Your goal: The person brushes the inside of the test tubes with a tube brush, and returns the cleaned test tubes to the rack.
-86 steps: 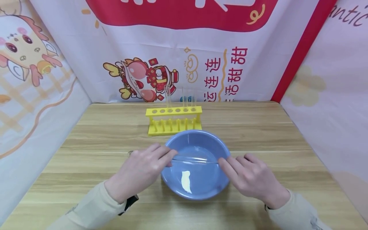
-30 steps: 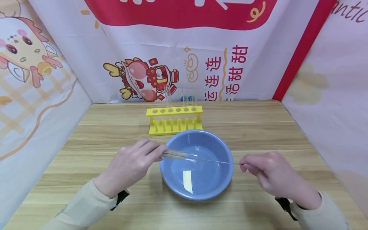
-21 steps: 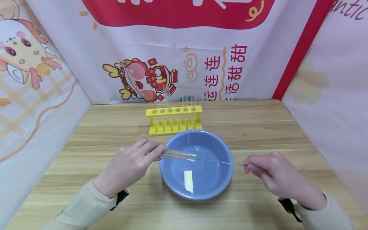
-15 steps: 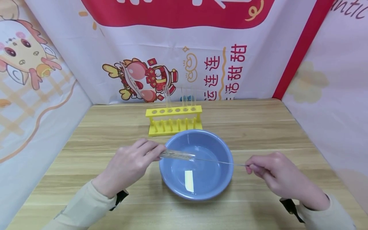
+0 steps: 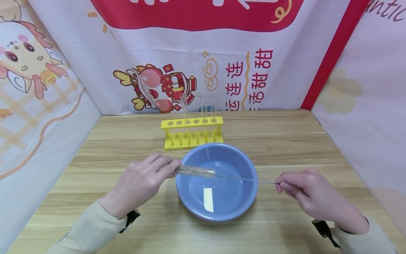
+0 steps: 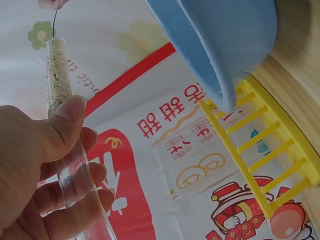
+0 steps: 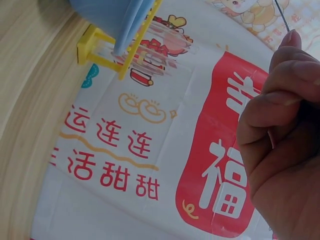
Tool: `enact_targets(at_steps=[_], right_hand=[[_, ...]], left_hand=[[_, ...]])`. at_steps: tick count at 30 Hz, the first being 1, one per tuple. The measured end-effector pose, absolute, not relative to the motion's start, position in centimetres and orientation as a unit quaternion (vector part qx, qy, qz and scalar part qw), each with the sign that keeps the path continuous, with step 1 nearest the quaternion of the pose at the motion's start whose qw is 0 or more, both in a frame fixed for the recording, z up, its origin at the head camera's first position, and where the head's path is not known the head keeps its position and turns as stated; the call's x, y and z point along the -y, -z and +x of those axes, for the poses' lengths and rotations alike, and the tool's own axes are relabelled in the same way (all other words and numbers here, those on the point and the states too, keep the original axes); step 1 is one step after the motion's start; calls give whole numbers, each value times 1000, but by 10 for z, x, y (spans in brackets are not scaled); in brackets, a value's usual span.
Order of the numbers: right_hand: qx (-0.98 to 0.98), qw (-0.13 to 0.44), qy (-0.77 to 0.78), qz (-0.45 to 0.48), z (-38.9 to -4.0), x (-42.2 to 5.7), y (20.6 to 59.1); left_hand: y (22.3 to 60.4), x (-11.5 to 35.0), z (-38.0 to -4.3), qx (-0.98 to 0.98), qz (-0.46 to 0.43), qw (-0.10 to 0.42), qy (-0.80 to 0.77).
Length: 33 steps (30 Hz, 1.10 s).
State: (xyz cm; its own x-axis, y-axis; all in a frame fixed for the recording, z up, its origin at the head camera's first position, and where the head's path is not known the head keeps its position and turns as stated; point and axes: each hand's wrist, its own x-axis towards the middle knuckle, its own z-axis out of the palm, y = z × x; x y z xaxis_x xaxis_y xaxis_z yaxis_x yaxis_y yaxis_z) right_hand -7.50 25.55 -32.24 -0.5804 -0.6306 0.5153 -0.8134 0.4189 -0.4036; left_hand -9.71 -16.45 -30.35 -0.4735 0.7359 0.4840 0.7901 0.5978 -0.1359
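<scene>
My left hand [image 5: 139, 185] grips a clear glass test tube [image 6: 75, 177], its thumb on one side and fingers curled round the other. The tube lies nearly level above the left part of a blue basin [image 5: 223, 204], mouth facing right. Inside it, close to the mouth, sit the pale bristles of a test tube brush [image 6: 58, 72]. The brush's thin twisted wire handle [image 5: 244, 179] runs out of the mouth across the basin. Beyond the basin's right rim, my right hand [image 5: 312, 194] pinches the far end of that wire between thumb and curled fingers.
Behind the basin stands a yellow test tube rack [image 5: 191, 123] with three clear test tubes upright towards its middle and right. The wooden table [image 5: 279, 141] meets printed cloth walls [image 5: 266, 21] at the back and sides.
My right hand has moved from the basin's right rim out to the right, drawing the wire along. The bristles have slid from deeper in the tube towards its mouth. My left hand has shifted slightly left.
</scene>
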Motion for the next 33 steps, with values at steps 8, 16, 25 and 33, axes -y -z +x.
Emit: enact_targets(at_steps=[8, 16, 25, 33], right_hand=[[837, 138, -314, 427, -74, -257, 322], [827, 153, -319, 436, -75, -259, 326], [797, 368, -203, 434, -71, -244, 324], [700, 529, -106, 468, -70, -233, 313]], left_hand=[[303, 166, -97, 859, -444, 251, 51], [304, 165, -96, 856, -447, 255, 57], [302, 167, -94, 859, -440, 254, 68], [301, 169, -92, 860, -439, 245, 86]])
